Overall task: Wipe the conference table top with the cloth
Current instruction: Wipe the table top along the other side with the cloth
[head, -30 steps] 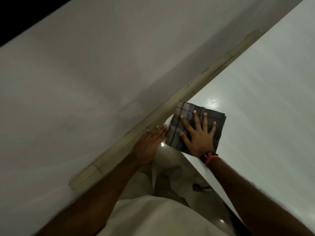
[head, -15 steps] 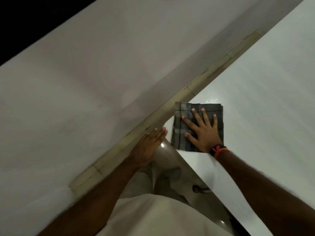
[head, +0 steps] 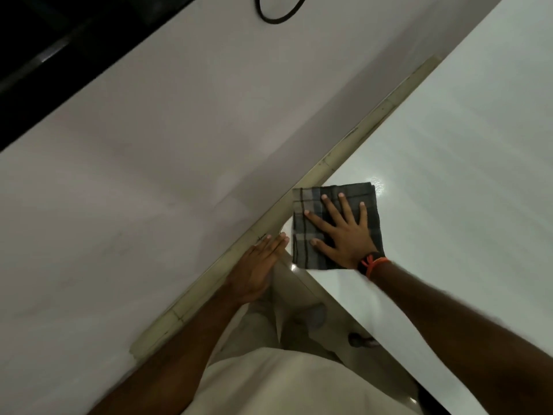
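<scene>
A folded dark grey checked cloth [head: 305, 244] lies flat on the glossy white conference table top [head: 449, 190], close to the table's corner. My right hand [head: 344, 235] presses down on the cloth with its fingers spread; an orange and black band circles that wrist. My left hand [head: 257, 268] rests flat, fingers together, against the pale skirting strip [head: 344, 151] at the foot of the wall, just left of the table corner and not touching the cloth.
A white wall [head: 149, 175] fills the left and centre, with a black ring [head: 279, 13] at the top and a dark band [head: 45, 55] at the upper left. Below the table edge I see my pale trousers [head: 269, 319] and shoes on the floor.
My right hand has turned the cloth slightly clockwise and slid it a little along the table near the corner. My left hand stays on the skirting strip.
</scene>
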`<state>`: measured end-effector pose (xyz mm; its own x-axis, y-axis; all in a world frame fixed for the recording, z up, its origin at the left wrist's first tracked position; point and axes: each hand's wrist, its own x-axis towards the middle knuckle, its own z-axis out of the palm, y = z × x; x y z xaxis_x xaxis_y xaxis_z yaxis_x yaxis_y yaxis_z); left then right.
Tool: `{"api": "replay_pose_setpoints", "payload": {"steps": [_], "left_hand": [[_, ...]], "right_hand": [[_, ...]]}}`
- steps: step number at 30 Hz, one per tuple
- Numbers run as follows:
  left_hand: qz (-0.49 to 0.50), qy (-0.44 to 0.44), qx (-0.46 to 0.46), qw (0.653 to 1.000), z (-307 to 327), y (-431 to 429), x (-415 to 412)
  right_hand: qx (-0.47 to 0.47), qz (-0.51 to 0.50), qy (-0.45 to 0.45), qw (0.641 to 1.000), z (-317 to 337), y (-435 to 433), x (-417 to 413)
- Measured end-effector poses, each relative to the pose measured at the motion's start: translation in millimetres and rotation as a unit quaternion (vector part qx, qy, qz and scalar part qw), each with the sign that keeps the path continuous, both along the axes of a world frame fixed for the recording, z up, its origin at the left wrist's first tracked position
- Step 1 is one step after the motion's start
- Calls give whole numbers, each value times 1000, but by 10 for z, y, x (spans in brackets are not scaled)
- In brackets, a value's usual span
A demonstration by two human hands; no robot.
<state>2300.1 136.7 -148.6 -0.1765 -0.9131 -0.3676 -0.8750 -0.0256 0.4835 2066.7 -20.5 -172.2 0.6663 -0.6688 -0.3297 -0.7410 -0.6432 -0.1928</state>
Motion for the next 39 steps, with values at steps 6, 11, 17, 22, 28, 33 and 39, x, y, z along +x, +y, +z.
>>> {"api": "replay_pose_setpoints", "payload": {"steps": [6, 11, 17, 22, 28, 33, 39], "left_hand": [[4, -14, 42, 999, 69, -23, -38], [3, -22, 54, 998, -3, 12, -27], [13, -16, 45, 999, 123, -28, -85], [19, -28, 42, 999, 147, -16, -141], [19, -51, 42, 998, 121, -9, -171], [5, -74, 28, 997, 146, 17, -186], [-19, -142, 23, 990, 217, -29, -276]], "right_hand": [[-10, 76, -12, 997, -63, 503, 69], [-3, 72, 0, 997, 2, 382, 150], [-14, 97, -17, 995, -40, 458, -180], [16, -10, 3, 1000, 43, 212, -41], [1, 42, -10, 999, -17, 355, -188], [5, -71, -10, 997, 6, 161, 31], [6, -360, -24, 933, 36, 111, -836]]}}
